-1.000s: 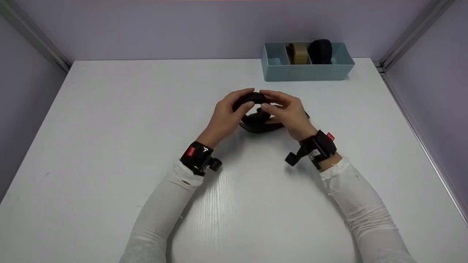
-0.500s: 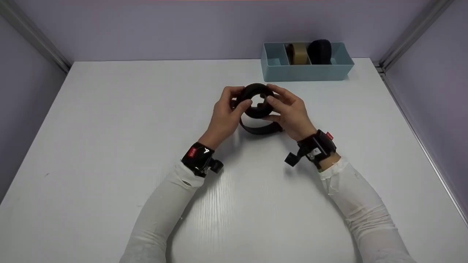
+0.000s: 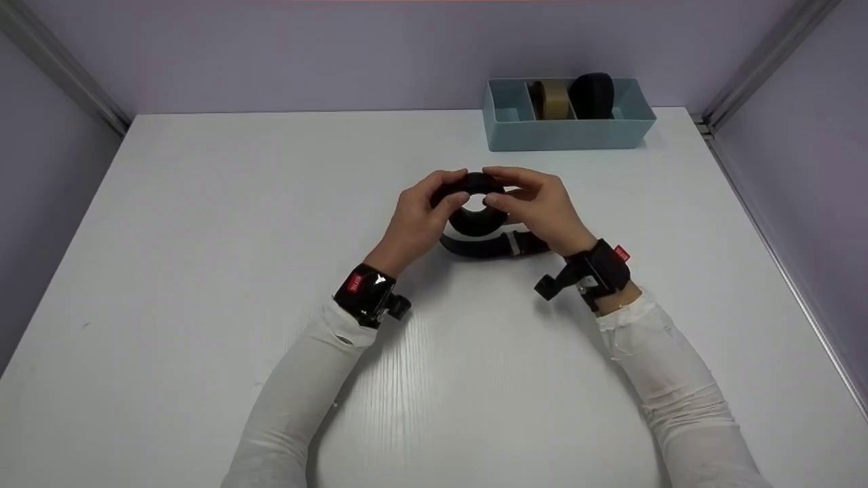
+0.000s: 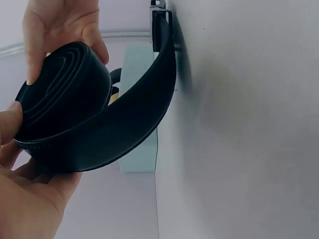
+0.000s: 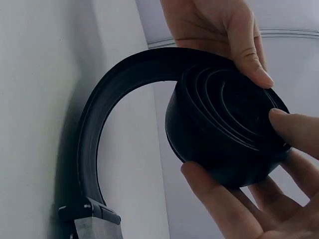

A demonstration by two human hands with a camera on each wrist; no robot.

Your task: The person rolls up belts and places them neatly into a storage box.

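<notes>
A black leather belt, rolled into a coil (image 3: 478, 222), is held up between both hands just over the white table. My left hand (image 3: 424, 210) grips the coil's left side, thumb on the near face and fingers behind. The right hand (image 3: 542, 207) holds the opposite side, its thumb at the coil's inner edge. From the coil a loose length of belt (image 4: 124, 124) curves down toward the tabletop. At its end is a metal buckle (image 5: 97, 219), which the right hand and wrist hide in the head view.
A light blue divided box (image 3: 569, 135) stands at the back right edge. Inside it are a roll of tan tape (image 3: 556, 100) and a black rolled item (image 3: 593, 96). Pale partition walls enclose the table at the back and sides.
The coil rose and turned in the hands half a second ago, and is now lower again. The right hand's fingers have shifted, and the loose belt length lies a little nearer the person.
</notes>
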